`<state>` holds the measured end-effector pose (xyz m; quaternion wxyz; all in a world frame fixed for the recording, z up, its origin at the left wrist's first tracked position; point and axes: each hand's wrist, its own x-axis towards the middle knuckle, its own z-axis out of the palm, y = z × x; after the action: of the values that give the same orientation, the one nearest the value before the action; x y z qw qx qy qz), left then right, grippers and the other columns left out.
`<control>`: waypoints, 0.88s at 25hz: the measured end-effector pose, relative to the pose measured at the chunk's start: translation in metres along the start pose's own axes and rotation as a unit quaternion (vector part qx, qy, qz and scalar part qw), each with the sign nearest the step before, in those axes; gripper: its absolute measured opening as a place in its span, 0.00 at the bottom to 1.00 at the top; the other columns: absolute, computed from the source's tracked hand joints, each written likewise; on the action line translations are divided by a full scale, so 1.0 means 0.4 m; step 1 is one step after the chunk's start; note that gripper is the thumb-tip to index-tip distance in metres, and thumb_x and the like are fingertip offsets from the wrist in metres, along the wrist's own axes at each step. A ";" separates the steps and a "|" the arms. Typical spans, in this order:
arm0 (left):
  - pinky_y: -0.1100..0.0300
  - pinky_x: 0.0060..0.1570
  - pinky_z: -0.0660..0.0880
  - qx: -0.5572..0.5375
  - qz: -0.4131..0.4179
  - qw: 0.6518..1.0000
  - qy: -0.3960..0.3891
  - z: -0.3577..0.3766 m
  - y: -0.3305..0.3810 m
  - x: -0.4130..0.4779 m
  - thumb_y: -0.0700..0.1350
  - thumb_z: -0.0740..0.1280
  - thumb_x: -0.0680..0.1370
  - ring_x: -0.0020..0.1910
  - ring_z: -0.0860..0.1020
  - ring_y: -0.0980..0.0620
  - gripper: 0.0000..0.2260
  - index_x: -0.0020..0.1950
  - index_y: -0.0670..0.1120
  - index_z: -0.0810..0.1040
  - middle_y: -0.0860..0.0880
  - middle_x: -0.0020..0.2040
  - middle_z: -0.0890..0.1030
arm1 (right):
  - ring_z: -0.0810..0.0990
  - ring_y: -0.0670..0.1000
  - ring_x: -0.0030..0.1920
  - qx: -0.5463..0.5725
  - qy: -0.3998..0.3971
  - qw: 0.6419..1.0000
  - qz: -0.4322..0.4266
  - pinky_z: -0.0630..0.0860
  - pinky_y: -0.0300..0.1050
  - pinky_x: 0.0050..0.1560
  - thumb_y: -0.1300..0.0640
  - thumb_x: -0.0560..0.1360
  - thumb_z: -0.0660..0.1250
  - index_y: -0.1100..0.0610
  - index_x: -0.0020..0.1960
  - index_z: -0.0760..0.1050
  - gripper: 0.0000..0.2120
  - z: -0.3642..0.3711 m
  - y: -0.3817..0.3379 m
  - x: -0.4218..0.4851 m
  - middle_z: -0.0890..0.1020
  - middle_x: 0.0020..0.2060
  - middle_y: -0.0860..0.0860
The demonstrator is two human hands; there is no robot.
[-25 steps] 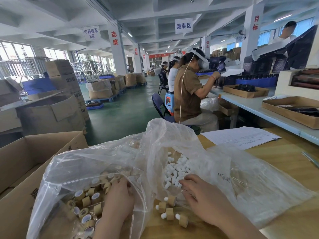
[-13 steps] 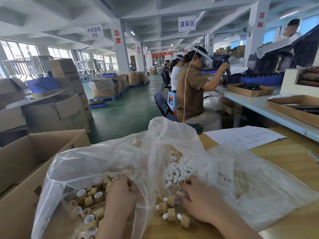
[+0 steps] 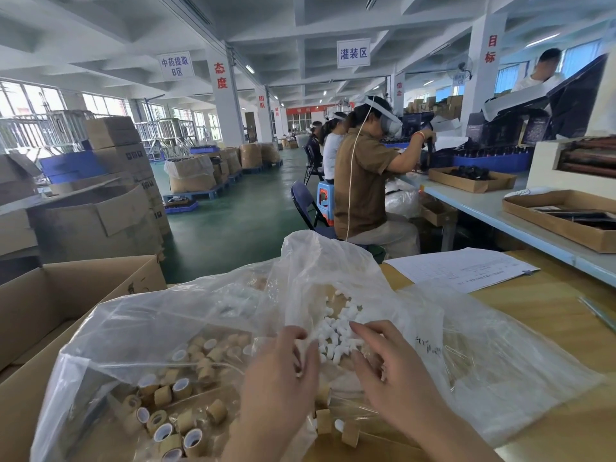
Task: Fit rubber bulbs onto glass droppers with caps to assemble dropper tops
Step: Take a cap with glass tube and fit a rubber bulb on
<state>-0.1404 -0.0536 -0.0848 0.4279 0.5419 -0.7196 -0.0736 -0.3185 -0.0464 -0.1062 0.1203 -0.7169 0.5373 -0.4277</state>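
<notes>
White rubber bulbs (image 3: 336, 331) lie heaped near the bench's (image 3: 550, 328) left edge on clear plastic (image 3: 500, 361), pointing every way. The right hand (image 3: 390, 371) rests on them with spread fingers, gripping nothing. The left hand (image 3: 280, 378) curls alongside; whether it holds anything, I cannot tell. 1 capped top (image 3: 350, 434) lies on its side, bulb end leftward.
</notes>
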 end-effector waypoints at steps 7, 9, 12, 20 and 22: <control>0.66 0.31 0.68 -0.037 0.082 0.994 -0.061 0.035 -0.002 -0.019 0.64 0.53 0.76 0.34 0.75 0.57 0.16 0.52 0.56 0.72 0.55 0.34 0.76 | 0.78 0.42 0.47 0.051 -0.019 0.995 -0.080 0.77 0.40 0.45 0.57 0.75 0.61 0.47 0.64 0.75 0.19 0.011 -0.035 -0.019 0.72 0.55 0.35; 0.65 0.28 0.66 -0.058 0.091 0.992 -0.069 0.035 0.003 -0.020 0.58 0.57 0.79 0.31 0.74 0.56 0.10 0.49 0.54 0.73 0.54 0.30 0.74 | 0.79 0.42 0.45 0.048 -0.020 0.996 -0.076 0.76 0.38 0.44 0.56 0.75 0.62 0.48 0.63 0.76 0.17 0.009 -0.035 -0.020 0.74 0.54 0.36; 0.66 0.26 0.61 -0.109 0.071 0.988 -0.083 0.031 0.001 -0.019 0.50 0.59 0.80 0.25 0.69 0.56 0.08 0.42 0.54 0.73 0.55 0.26 0.72 | 0.77 0.45 0.32 0.054 0.009 0.995 -0.083 0.72 0.32 0.35 0.43 0.76 0.61 0.45 0.60 0.75 0.15 -0.008 -0.046 -0.019 0.77 0.49 0.39; 0.64 0.29 0.66 -0.229 0.020 0.969 -0.090 0.033 0.005 -0.021 0.52 0.54 0.79 0.28 0.68 0.58 0.10 0.41 0.56 0.71 0.52 0.28 0.71 | 0.67 0.46 0.24 0.030 0.053 0.998 0.004 0.64 0.43 0.28 0.36 0.76 0.46 0.45 0.43 0.71 0.20 -0.061 -0.018 0.006 0.70 0.24 0.48; 0.64 0.30 0.66 -0.240 0.029 0.965 -0.100 0.034 0.008 -0.024 0.51 0.55 0.79 0.29 0.67 0.58 0.08 0.43 0.57 0.71 0.53 0.29 0.71 | 0.67 0.47 0.27 -0.023 0.051 0.998 -0.020 0.63 0.39 0.29 0.37 0.76 0.48 0.46 0.34 0.66 0.19 -0.046 -0.029 0.003 0.67 0.26 0.45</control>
<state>-0.1517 -0.0492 -0.0966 0.4734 0.3920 -0.7356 -0.2848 -0.3246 -0.0376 -0.0871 0.0679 -0.7074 0.5376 -0.4538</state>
